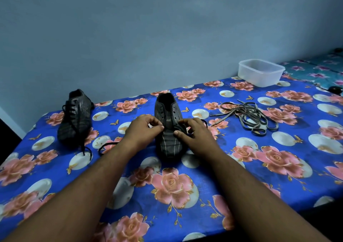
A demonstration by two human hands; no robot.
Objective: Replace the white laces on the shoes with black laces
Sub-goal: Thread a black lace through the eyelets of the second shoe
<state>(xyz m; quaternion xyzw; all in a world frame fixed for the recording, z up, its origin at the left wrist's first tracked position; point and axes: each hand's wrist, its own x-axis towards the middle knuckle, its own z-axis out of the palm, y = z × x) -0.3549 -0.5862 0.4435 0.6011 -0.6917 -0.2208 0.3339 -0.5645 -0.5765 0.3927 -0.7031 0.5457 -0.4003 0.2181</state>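
Observation:
A dark striped shoe (169, 145) lies in the middle of the table, toe towards me, its upper eyelets bare. My left hand (143, 128) pinches at the shoe's left lower eyelets. My right hand (194, 133) grips the black lace (181, 128) at the right lower eyelets. One end of that lace trails left on the cloth (106, 146). A second dark shoe (76, 118) lies at the left, threaded with a black lace whose ends hang at its toe. The removed pale laces (248, 118) lie in a loose heap at the right.
The table wears a blue floral cloth (172, 186). An empty translucent plastic box (260, 72) stands at the back right by the wall. A small black round object (335, 89) sits at the far right edge. A teal floral surface lies beyond it.

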